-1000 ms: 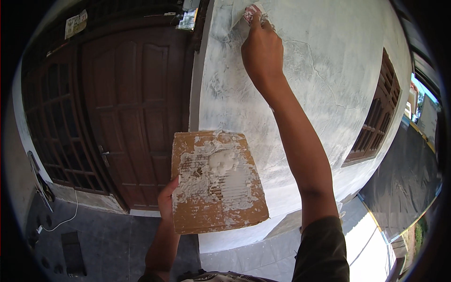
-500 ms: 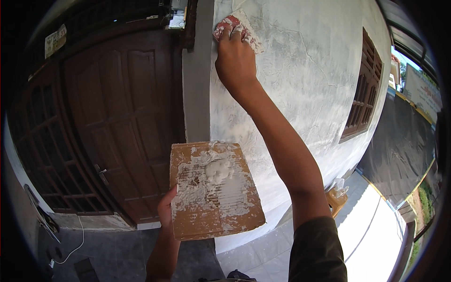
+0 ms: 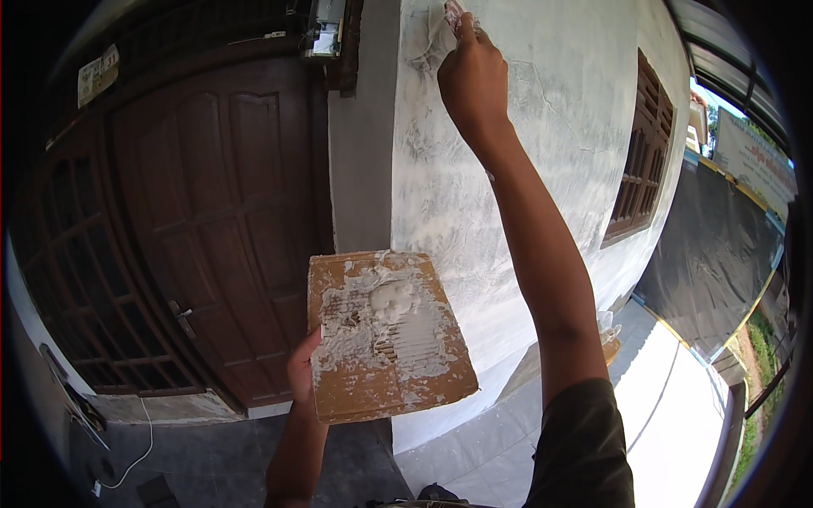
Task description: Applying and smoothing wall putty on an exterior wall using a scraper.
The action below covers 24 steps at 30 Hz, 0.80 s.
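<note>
My right hand (image 3: pixel 476 83) is raised high against the wall (image 3: pixel 457 195), closed round a putty scraper (image 3: pixel 455 15) with a red, smeared grip. Most of its blade is hidden or lost at the upper edge. White and grey patches of filler streak the wall, with thin crack lines. Lower down, my left hand (image 3: pixel 303 366) grips the left edge of a cardboard piece (image 3: pixel 356 402), its fingers hidden beneath. A mound of white putty (image 3: pixel 396 298) sits on the cardboard, with more spread thinly around it.
To the left is a dark brown panelled door (image 3: pixel 212 195) with a metal handle (image 3: pixel 179 315). A barred wooden window (image 3: pixel 641 157) is set in the wall at right. A plastic container (image 3: pixel 610 339) stands beyond my right elbow. A white cable (image 3: pixel 148 440) lies on the floor.
My right hand has moved up and to the right with the scraper, which is now turned more edge-on. The left hand and cardboard have barely shifted.
</note>
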Available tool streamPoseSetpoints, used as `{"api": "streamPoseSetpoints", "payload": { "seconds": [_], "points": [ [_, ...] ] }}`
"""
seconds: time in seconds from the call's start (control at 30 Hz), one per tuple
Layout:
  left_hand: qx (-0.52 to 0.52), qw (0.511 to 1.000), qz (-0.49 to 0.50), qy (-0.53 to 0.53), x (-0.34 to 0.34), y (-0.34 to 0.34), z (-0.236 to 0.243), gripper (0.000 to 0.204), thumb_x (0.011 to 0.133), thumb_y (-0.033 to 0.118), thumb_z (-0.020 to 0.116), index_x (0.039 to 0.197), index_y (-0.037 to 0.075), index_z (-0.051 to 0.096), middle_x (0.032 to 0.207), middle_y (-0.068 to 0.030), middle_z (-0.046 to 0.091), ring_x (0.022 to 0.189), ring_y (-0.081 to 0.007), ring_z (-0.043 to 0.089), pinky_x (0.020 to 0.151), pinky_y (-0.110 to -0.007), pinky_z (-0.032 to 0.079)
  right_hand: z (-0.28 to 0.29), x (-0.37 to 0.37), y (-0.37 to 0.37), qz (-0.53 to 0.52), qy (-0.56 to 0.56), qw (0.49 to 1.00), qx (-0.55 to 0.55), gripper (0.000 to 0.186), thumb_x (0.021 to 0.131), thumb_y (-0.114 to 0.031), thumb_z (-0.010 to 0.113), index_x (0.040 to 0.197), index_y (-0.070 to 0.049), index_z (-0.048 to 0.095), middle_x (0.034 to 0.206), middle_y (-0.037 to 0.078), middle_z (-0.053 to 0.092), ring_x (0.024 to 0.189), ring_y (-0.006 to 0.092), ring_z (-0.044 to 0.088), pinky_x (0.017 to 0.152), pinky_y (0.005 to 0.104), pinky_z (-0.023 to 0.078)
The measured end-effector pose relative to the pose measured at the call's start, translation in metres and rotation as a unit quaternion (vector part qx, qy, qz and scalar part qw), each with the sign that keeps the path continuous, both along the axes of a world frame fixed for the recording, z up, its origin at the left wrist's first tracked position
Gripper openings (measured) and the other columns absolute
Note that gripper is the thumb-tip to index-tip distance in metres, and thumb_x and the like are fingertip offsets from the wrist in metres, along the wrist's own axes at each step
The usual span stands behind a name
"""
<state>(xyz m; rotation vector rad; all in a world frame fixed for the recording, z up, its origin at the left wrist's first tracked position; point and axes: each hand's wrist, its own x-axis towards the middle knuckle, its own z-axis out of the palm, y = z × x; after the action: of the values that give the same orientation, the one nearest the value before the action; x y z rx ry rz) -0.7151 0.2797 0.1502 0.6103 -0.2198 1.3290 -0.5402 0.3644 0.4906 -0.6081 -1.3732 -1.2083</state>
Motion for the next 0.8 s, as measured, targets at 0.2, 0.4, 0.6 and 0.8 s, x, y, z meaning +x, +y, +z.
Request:
{"api": "streamPoseSetpoints", "payload": {
  "seconds": [0.2, 0.4, 0.6, 0.8],
  "points": [
    [-0.011, 1.0, 0.027, 0.007, 0.008, -0.027, -0.014, 0.039, 0.091, 0.022, 0.043, 0.12, -0.004, 0.047, 0.115, -0.0159, 0.057, 0.102, -0.0273, 0.057, 0.092, -0.039, 0.043, -0.007, 0.006, 0.023, -0.069, -0.02, 0.995, -0.063, 0.041, 0.072, 0.003, 0.051, 0.111, 0.013, 0.048, 0.09, 0.027, 0.057, 0.074, 0.0356, 0.062, 0.064, 0.0386, 0.052],
    [-0.025, 0.999, 0.019, 0.005, 0.006, -0.005, 0.008, 0.038, 0.091, 0.021, 0.042, 0.119, -0.004, 0.048, 0.114, -0.0157, 0.057, 0.103, -0.0269, 0.056, 0.092, -0.039, 0.043, -0.006, 0.004, 0.051, -0.047, -0.038, 0.994, -0.086, 0.037, 0.067, 0.006, 0.049, 0.103, 0.011, 0.047, 0.091, 0.029, 0.055, 0.074, 0.0405, 0.06, 0.064, 0.0434, 0.051],
    [-0.025, 1.0, 0.009, 0.001, 0.004, 0.009, 0.019, 0.038, 0.091, 0.022, 0.042, 0.119, -0.004, 0.048, 0.114, -0.0156, 0.057, 0.103, -0.0264, 0.056, 0.092, -0.039, 0.042, -0.018, 0.003, 0.069, -0.052, -0.048, 0.994, -0.087, 0.049, 0.067, 0.006, 0.049, 0.116, 0.012, 0.044, 0.095, 0.029, 0.054, 0.075, 0.0402, 0.059, 0.065, 0.0423, 0.051],
    [-0.028, 1.0, 0.0, -0.003, 0.007, 0.004, 0.018, 0.039, 0.091, 0.022, 0.041, 0.119, -0.005, 0.047, 0.115, -0.0156, 0.057, 0.103, -0.0264, 0.056, 0.092, -0.039, 0.042, -0.051, 0.01, 0.065, -0.059, -0.059, 0.991, -0.103, 0.053, 0.07, 0.006, 0.048, 0.122, 0.007, 0.042, 0.104, 0.029, 0.053, 0.08, 0.0425, 0.059, 0.071, 0.0438, 0.051]
  ]
}}
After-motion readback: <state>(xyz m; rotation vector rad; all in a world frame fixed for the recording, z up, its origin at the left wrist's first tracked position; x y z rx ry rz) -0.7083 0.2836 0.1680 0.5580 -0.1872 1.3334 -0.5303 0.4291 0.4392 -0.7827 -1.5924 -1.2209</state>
